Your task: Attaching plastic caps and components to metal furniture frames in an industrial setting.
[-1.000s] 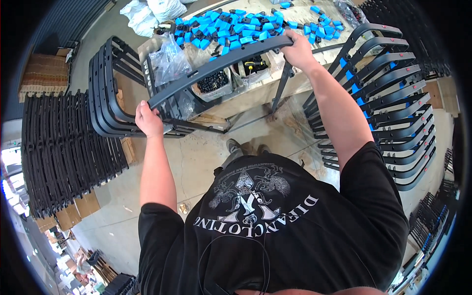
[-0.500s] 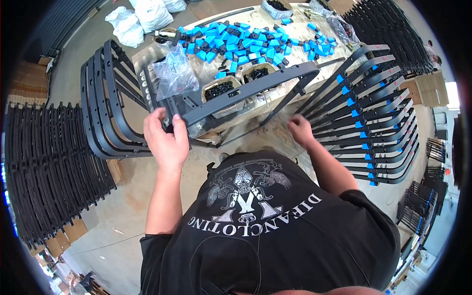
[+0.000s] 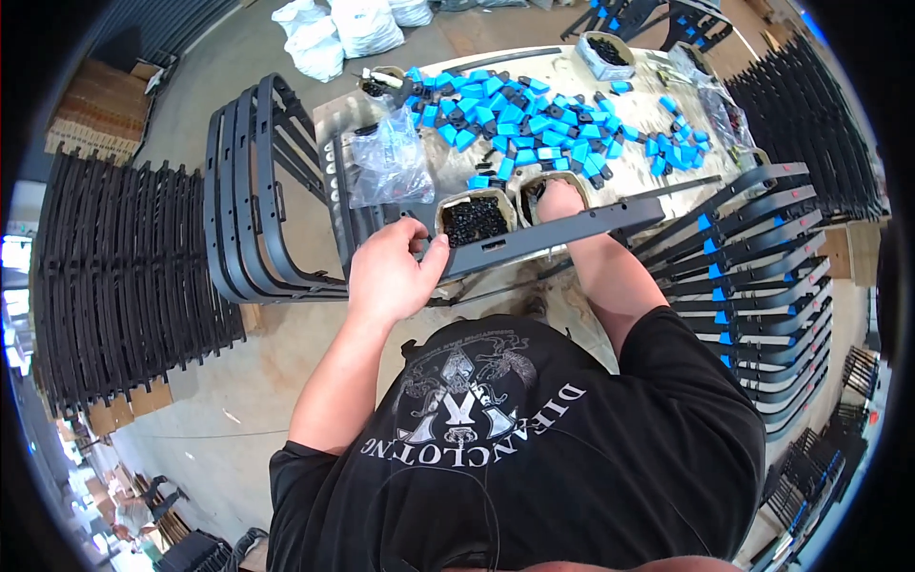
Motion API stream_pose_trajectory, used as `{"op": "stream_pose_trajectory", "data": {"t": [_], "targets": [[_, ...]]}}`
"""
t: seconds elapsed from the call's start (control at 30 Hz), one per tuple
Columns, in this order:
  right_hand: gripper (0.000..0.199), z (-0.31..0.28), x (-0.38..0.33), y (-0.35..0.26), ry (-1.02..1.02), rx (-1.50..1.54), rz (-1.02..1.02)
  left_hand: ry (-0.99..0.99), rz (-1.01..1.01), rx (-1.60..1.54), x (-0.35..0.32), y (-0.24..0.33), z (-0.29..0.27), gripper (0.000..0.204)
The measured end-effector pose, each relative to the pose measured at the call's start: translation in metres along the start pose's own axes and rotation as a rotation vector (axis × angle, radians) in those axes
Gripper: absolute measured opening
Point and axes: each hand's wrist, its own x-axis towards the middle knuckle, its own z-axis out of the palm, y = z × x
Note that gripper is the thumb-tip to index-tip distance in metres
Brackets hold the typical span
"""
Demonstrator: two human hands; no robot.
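A dark grey bent-tube frame [image 3: 548, 234] lies across in front of me at the table's near edge. My left hand [image 3: 396, 272] grips its left end, with the thumb along the tube and the fingers curled behind. Beyond the frame, my right hand [image 3: 560, 199] reaches into a box of small dark parts [image 3: 527, 205]; its fingertips are hidden inside. A second box [image 3: 477, 221], filled with small black pieces, stands between the two hands, just behind the tube.
Blue and black plastic pieces [image 3: 519, 119] are heaped on the worktable [image 3: 658, 81]. A clear plastic bag [image 3: 391, 157] lies at its left. Similar frames stand at left [image 3: 243, 191]; frames with blue pieces [image 3: 753, 296] fan out at right. White sacks [image 3: 367, 29] sit on the floor behind.
My right hand has moved from beside the right-hand frames into the box of small parts. The frame has swung lower and flatter, its left end still in my left hand. My view has shifted.
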Motion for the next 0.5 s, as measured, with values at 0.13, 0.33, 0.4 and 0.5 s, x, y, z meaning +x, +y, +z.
{"op": "stream_pose_trajectory", "data": {"t": [0.13, 0.33, 0.4, 0.5], "targets": [[0.031, -0.011, 0.007, 0.009, 0.032, 0.108, -0.096, 0.033, -0.041, 0.008, 0.000, 0.004, 0.000, 0.032], [0.024, -0.013, 0.021, 0.009, -0.131, -0.008, -0.029, 0.039, -0.078, 0.006, 0.001, 0.008, 0.002, 0.033], [0.025, -0.018, 0.045, 0.034, -0.074, -0.023, -0.075, 0.079, -0.088, -0.037, 0.001, 0.009, 0.004, 0.036], [0.023, -0.035, 0.062, 0.058, -0.778, 0.687, -0.215, 0.091, -0.112, -0.044, -0.002, 0.006, 0.005, 0.035]]}}
